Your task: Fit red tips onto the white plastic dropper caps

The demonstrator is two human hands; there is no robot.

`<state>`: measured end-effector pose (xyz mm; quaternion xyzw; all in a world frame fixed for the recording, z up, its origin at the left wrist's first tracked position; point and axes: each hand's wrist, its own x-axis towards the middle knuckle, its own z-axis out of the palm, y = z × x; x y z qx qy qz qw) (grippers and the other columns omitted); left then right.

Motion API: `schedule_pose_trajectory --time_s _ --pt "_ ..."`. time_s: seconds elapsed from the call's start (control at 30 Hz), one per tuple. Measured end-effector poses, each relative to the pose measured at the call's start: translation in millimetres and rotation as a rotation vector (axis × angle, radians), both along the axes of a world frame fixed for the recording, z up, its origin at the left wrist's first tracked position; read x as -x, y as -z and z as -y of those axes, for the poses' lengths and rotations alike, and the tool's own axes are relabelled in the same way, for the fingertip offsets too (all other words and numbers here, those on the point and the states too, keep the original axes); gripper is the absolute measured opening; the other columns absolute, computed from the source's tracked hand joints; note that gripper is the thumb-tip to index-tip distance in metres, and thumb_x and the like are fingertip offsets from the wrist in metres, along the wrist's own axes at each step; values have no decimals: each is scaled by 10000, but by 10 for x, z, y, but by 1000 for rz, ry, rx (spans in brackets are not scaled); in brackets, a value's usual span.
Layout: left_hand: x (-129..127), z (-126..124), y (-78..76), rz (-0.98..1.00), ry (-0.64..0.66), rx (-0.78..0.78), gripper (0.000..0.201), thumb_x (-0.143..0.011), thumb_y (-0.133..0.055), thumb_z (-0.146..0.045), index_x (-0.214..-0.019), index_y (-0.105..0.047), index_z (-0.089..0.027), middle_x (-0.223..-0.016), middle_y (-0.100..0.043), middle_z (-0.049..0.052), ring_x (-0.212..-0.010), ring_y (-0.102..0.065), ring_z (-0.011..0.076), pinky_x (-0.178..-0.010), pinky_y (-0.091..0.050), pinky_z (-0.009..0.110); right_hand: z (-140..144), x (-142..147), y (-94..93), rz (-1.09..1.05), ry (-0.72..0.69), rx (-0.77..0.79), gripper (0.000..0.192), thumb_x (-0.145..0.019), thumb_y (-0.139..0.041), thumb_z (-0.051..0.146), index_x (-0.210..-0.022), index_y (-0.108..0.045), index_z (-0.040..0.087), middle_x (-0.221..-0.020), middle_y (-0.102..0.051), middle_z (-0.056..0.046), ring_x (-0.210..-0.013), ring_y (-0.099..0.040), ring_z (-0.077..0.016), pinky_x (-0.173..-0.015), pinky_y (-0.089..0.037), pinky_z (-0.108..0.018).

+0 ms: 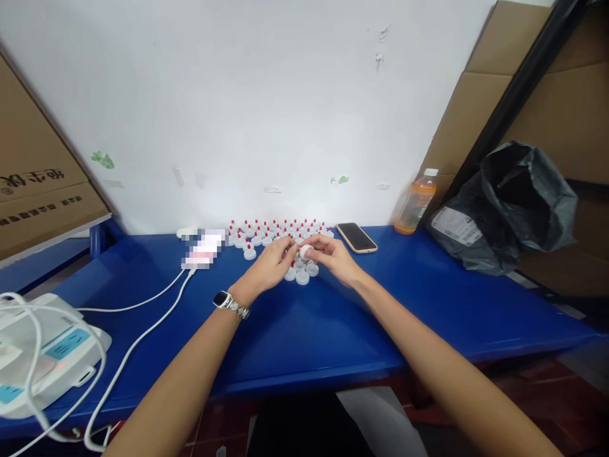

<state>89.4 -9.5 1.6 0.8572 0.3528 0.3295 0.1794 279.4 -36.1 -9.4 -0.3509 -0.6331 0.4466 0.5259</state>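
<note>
My right hand (pixel 333 257) pinches a small white round cap (pixel 306 252) between thumb and fingers, tilted on its side. Close against it is my left hand (pixel 276 259), its thumb and fingers pinched together; whatever lies between them is too small or hidden to name. Behind both hands stand several white caps with red tips (pixel 257 238), grouped in rows near the wall. Just below the hands sit a few more white caps (pixel 302 277), most showing no red tip. A watch (pixel 221 299) is on my left wrist.
On the blue table (pixel 333 336) lie a phone (pixel 356 237) at right and a pixelated object (pixel 204 249) with white cables at left. An orange drink bottle (pixel 415 202) and a grey plastic bag (pixel 504 206) stand right. A power strip (pixel 61 355) occupies the left edge.
</note>
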Motion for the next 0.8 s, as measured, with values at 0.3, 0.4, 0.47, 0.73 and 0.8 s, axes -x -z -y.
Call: schedule_pose_trajectory --time_s 0.3,0.4,0.47,0.73,0.8 --pt "-166 88 19 448 86 351 281 -1001 -354 -393 -782 -372 -218 -716 -462 -33 -647 -459 121 -614 -377 253 120 -25 -133 -171 -132 137 327 -806 -641 391 -1077 -629 208 -912 -703 -56 -735 -637 -177 -649 -457 -301" --pt "-142 94 21 374 36 197 295 -1010 -359 -395 -778 -376 -214 -697 -444 -35 -659 -447 126 -639 -361 263 108 31 -112 -128 -98 78 316 -804 -691 422 -1030 -648 206 -864 -692 -36 -704 -630 -163 -644 -461 -296" --pt "-91 103 6 257 20 77 290 -1019 -352 -389 -793 -392 -212 -716 -459 -30 -671 -450 132 -651 -357 276 89 75 -88 -64 -43 35 323 -773 -747 445 -968 -647 208 -804 -678 -14 -655 -618 -149 -644 -475 -297" --pt "57 112 -78 -111 124 -284 256 -1043 -276 -304 -868 -435 -206 -889 -509 38 -799 -485 180 -752 -401 326 127 102 -85 126 -97 -43 344 -835 -671 519 -948 -620 198 -696 -654 -3 -613 -600 -146 -585 -455 -276" --pt "36 103 -70 -79 130 -313 270 -1040 -280 -293 -834 -430 -205 -880 -501 42 -809 -482 181 -761 -403 322 146 100 -73 185 -58 -100 304 -856 -654 486 -947 -622 197 -726 -655 -6 -639 -603 -150 -612 -462 -281"
